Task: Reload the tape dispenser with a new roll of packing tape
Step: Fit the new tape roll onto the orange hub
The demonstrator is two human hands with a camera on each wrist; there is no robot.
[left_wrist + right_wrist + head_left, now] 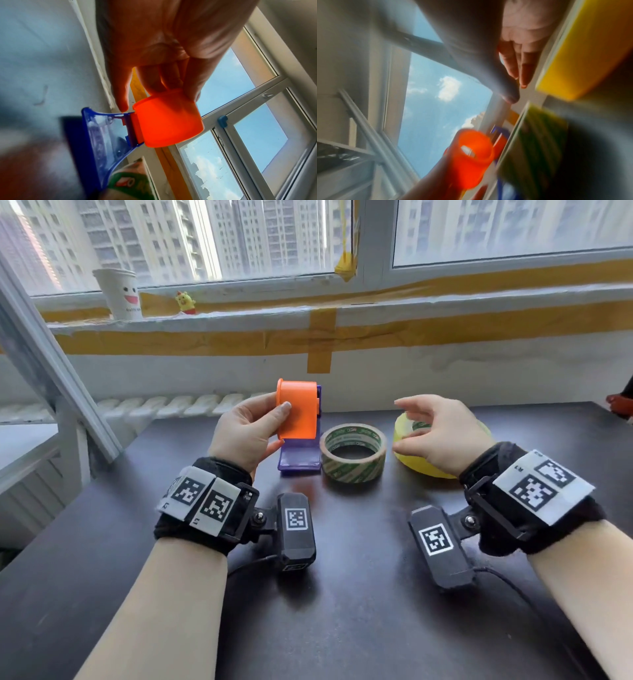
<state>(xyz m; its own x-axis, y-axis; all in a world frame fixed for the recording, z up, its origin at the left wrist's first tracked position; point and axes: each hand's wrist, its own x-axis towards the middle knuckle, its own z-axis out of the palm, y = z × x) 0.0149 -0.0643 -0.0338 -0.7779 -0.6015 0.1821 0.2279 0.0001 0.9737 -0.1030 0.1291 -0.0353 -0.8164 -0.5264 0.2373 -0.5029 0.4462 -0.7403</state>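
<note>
The tape dispenser has an orange drum on a translucent purple-blue base. My left hand grips the orange drum, thumb on its near face, and the base's front end rests on the black table. A clear tape roll with a green-printed core lies flat just right of the base. A yellow tape roll lies further right. My right hand hovers over the yellow roll with fingers spread, holding nothing.
A white wall with yellow tape strips and a window sill stand behind the table. On the sill are a paper cup and a small yellow figure. A metal frame leans at the left. A dark red object sits at the far right edge.
</note>
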